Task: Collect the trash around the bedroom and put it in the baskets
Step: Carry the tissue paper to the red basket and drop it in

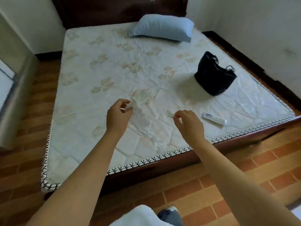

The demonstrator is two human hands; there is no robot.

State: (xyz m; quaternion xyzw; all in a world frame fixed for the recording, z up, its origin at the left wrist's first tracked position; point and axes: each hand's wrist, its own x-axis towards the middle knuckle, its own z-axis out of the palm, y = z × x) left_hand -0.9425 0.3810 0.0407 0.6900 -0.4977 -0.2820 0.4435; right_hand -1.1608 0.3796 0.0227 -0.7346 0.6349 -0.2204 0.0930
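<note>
Crumpled white wrapper (137, 100) lifted just above mattress (97, 70) middle, pinched in our left hand (118, 115). Small scrap (169, 113) pinched at fingertips of our right hand (189, 123). Both arms stretched forward over bed foot. Remote (214, 119) just right of right hand; black bag (214, 75) further back; blue pillow (161, 29) at headboard.
</note>
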